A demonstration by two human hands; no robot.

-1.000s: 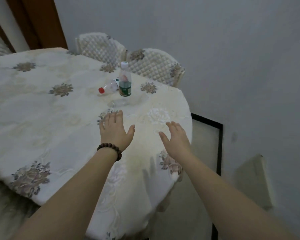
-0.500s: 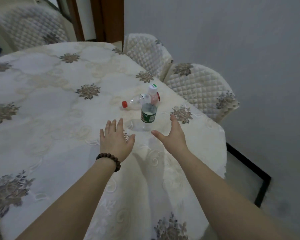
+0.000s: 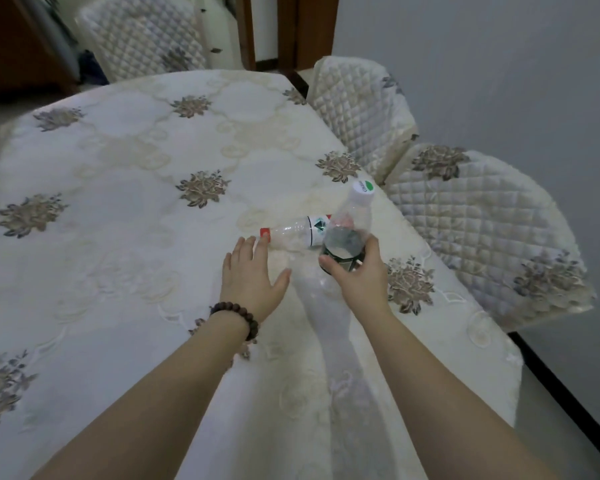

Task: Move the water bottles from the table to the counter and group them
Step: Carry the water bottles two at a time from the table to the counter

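Two clear water bottles are on the table, which has a white cloth with brown flowers. The upright bottle has a white cap with a green spot and a green label. My right hand wraps its thumb and fingers round the lower part of this bottle. Behind it, the red-capped bottle lies on its side, cap pointing left. My left hand, with a bead bracelet at the wrist, is flat with straight fingers, its fingertips just short of that red cap.
Two quilted chairs stand close against the table's right edge, and a third quilted chair is at the far side. A grey wall is on the right and a wooden door frame at the back.
Both hands have reached forward to the bottles. My right hand, open half a second ago, now wraps round the upright bottle. My left hand has come up to the lying bottle's cap.
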